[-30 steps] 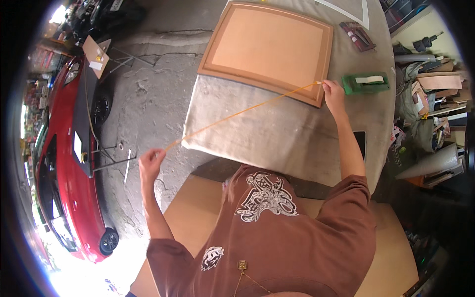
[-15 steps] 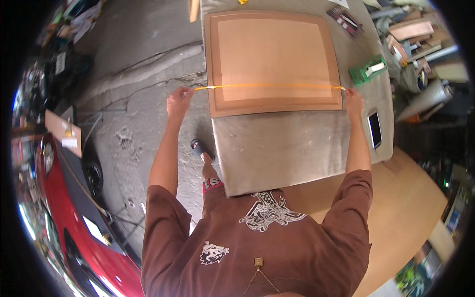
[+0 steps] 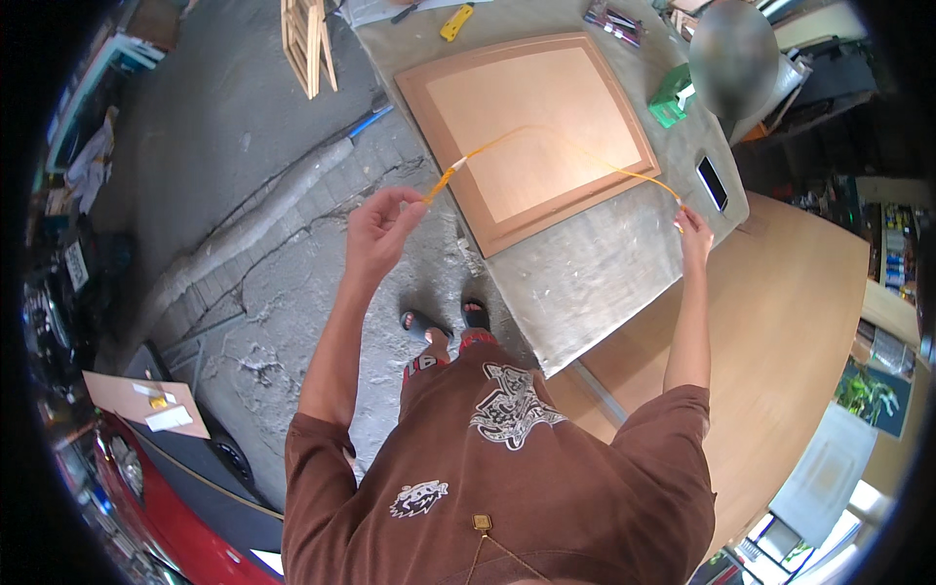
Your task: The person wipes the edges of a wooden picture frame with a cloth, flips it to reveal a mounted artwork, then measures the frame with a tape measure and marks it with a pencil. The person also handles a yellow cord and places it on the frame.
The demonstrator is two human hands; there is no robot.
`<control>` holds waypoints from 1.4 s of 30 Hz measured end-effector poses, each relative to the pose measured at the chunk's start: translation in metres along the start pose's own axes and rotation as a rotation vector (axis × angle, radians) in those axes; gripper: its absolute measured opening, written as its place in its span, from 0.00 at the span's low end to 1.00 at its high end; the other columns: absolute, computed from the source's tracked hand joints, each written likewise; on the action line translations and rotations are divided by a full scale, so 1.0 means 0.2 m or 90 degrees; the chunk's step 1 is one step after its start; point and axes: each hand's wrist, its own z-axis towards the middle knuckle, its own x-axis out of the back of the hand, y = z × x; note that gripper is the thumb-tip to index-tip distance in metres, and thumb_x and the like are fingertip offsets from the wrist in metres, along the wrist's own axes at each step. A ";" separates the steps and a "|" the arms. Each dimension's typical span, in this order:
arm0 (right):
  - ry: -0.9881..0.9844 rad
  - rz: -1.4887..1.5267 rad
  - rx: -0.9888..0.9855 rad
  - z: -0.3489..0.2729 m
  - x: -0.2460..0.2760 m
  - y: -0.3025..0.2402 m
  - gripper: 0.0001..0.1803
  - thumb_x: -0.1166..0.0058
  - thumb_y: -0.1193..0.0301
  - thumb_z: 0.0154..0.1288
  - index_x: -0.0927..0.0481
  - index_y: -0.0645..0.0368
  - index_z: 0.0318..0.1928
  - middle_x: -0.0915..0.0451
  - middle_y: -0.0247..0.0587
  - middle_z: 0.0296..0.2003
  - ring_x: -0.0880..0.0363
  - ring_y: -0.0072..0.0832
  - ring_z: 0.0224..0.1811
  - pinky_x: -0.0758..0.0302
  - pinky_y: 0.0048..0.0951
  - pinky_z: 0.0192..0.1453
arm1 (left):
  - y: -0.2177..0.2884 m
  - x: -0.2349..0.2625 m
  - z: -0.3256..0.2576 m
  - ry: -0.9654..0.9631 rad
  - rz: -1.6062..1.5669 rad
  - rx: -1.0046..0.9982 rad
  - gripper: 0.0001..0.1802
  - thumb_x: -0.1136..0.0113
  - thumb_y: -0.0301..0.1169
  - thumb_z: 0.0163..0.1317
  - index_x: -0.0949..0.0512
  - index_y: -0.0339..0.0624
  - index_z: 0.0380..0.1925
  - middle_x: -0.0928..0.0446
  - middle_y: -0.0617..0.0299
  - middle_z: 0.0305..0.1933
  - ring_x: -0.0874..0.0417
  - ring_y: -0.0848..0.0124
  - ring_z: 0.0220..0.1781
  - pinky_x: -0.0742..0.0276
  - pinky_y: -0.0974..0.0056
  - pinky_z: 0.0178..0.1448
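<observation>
A thin orange cord (image 3: 624, 172) runs between my hands and bows upward, slack, above a tan panel with a darker brown border (image 3: 439, 115). My left hand (image 3: 380, 234) pinches the cord's thicker, bunched end, just off the left side of the table (image 3: 609, 278). A white bit shows on the cord a little beyond those fingers. At the other end, the fingertips of my right hand (image 3: 695, 237) are closed on the cord over the table's right part. The panel lies flat on the grey-covered table; neither hand touches it.
Near my right hand lies a dark-screened phone (image 3: 713, 183), with a green box (image 3: 671, 97) beyond it. A yellow-handled tool (image 3: 456, 21) is at the table's far side. Wooden frames (image 3: 307, 44) stand on the floor, a red car (image 3: 171, 522) at lower left, a large brown sheet (image 3: 790, 322) at right.
The cord was stretched straight across the panel and now arches loosely. My left hand has come nearer and lower, the right lower too. The view has turned, so the table appears slanted.
</observation>
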 end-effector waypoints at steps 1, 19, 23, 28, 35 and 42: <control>-0.014 0.032 -0.009 -0.05 -0.04 -0.05 0.16 0.42 0.71 0.61 0.21 0.67 0.48 0.18 0.39 0.37 0.20 0.24 0.39 0.27 0.23 0.46 | 0.06 0.01 0.01 -0.009 -0.005 -0.020 0.06 0.38 0.29 0.59 0.21 0.39 0.34 0.41 0.81 0.17 0.45 0.89 0.19 0.54 0.75 0.22; -0.156 0.414 0.047 -0.20 -0.88 -1.02 0.13 0.44 0.78 0.60 0.25 0.70 0.45 0.19 0.48 0.36 0.18 0.31 0.39 0.22 0.26 0.48 | 0.41 0.08 0.73 -0.111 -0.021 -0.155 0.04 0.37 0.24 0.59 0.21 0.38 0.34 0.40 0.79 0.14 0.47 0.89 0.16 0.56 0.76 0.20; -0.143 0.547 0.023 -0.34 -0.83 -1.22 0.12 0.47 0.78 0.63 0.27 0.68 0.46 0.19 0.50 0.37 0.18 0.33 0.39 0.24 0.29 0.49 | 0.40 0.04 0.88 -0.199 -0.026 -0.211 0.05 0.37 0.23 0.58 0.21 0.37 0.35 0.38 0.79 0.14 0.45 0.90 0.16 0.55 0.78 0.20; -0.101 0.736 -0.008 -0.57 -0.84 -1.40 0.10 0.54 0.77 0.67 0.31 0.63 0.47 0.19 0.51 0.39 0.18 0.34 0.42 0.27 0.29 0.51 | 0.40 -0.11 0.95 -0.383 -0.039 -0.150 0.05 0.35 0.24 0.56 0.20 0.37 0.33 0.39 0.80 0.14 0.45 0.91 0.16 0.54 0.77 0.19; 0.125 0.935 -0.095 -1.07 -1.06 -1.45 0.08 0.60 0.74 0.71 0.34 0.54 0.48 0.23 0.42 0.31 0.22 0.28 0.36 0.26 0.25 0.38 | 0.25 -0.23 0.75 -0.769 -0.010 -0.089 0.06 0.36 0.27 0.57 0.19 0.37 0.35 0.37 0.79 0.15 0.46 0.89 0.17 0.53 0.76 0.20; 0.539 0.737 -0.157 -1.59 -1.18 -1.35 0.08 0.60 0.68 0.73 0.33 0.57 0.47 0.36 0.27 0.19 0.40 0.13 0.17 0.44 0.17 0.19 | -0.06 -0.13 0.46 -1.086 0.073 0.034 0.11 0.31 0.24 0.51 0.18 0.39 0.36 0.37 0.80 0.18 0.45 0.89 0.19 0.54 0.77 0.22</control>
